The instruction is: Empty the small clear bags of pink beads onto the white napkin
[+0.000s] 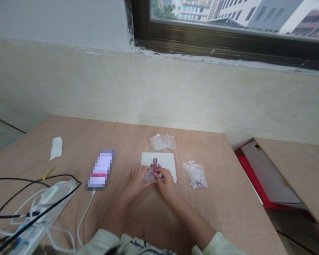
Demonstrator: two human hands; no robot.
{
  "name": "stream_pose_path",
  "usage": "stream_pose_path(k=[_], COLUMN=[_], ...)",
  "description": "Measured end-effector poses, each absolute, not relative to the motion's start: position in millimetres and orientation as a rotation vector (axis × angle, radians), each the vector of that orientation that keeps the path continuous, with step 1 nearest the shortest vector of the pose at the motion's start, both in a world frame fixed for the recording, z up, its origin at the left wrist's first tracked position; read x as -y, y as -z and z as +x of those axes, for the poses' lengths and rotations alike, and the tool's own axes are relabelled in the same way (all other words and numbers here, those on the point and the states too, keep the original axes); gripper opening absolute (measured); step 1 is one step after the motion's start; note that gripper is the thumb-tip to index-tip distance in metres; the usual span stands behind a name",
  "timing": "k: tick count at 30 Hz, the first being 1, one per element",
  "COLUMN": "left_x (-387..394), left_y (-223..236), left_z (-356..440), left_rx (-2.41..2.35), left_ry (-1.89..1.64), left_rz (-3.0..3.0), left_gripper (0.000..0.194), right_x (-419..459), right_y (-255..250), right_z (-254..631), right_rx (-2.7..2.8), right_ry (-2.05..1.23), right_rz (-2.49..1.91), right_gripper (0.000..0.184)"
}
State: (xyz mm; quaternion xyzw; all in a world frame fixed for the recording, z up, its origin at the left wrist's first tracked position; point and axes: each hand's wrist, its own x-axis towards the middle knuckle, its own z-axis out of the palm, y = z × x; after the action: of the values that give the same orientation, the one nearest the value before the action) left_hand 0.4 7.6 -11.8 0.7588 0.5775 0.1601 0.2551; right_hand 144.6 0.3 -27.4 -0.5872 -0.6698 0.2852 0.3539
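above the near part of a white sheet (170,161) on the counter (218,212), our left hand (136,181) and right hand (166,179) are close together, both clamped on a small clear bag (149,175). just beyond them we see pink beads (155,163) on the sheet; farther off lie clear packets (162,142), to the right a pouch (196,173) with pink pieces, and to the left a phone (101,168).

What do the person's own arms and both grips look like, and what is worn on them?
The left sleeve and right sleeve are pale, slightly greenish, leaving much of the forearms bare. No watch or cable shows on them. The left grip and right grip are ungloved hands.
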Motion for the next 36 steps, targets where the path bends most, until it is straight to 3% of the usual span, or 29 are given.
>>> stream_pose_path(k=[6, 16, 28, 36], left_x=[-8.4, -10.9, -11.4, -14.7], left_y=[9.1, 13.6, 11.7, 16.8], left_z=[-0.3, -1.5, -2.5, 0.0], left_rx=[-1.594, -1.582, -1.581, -1.579], left_ry=[-0.442, -0.443, -0.465, -0.534], left_rz=[2.016, 1.994, 1.992, 1.975], left_gripper=[0.042, 0.042, 0.042, 0.037], right_x=[-1.9, -5.6, -33.0, -15.8], right_y=[36.0, 23.8, 33.4, 8.8], right_z=[149.6, 144.6, 150.5, 138.3], right_rx=[1.776, 1.775, 2.003, 1.835], right_ry=[-0.596, -0.726, -0.448, -0.647], right_rz=[-1.676, -1.518, -1.733, -1.583], right_gripper=[0.019, 0.014, 0.019, 0.016])
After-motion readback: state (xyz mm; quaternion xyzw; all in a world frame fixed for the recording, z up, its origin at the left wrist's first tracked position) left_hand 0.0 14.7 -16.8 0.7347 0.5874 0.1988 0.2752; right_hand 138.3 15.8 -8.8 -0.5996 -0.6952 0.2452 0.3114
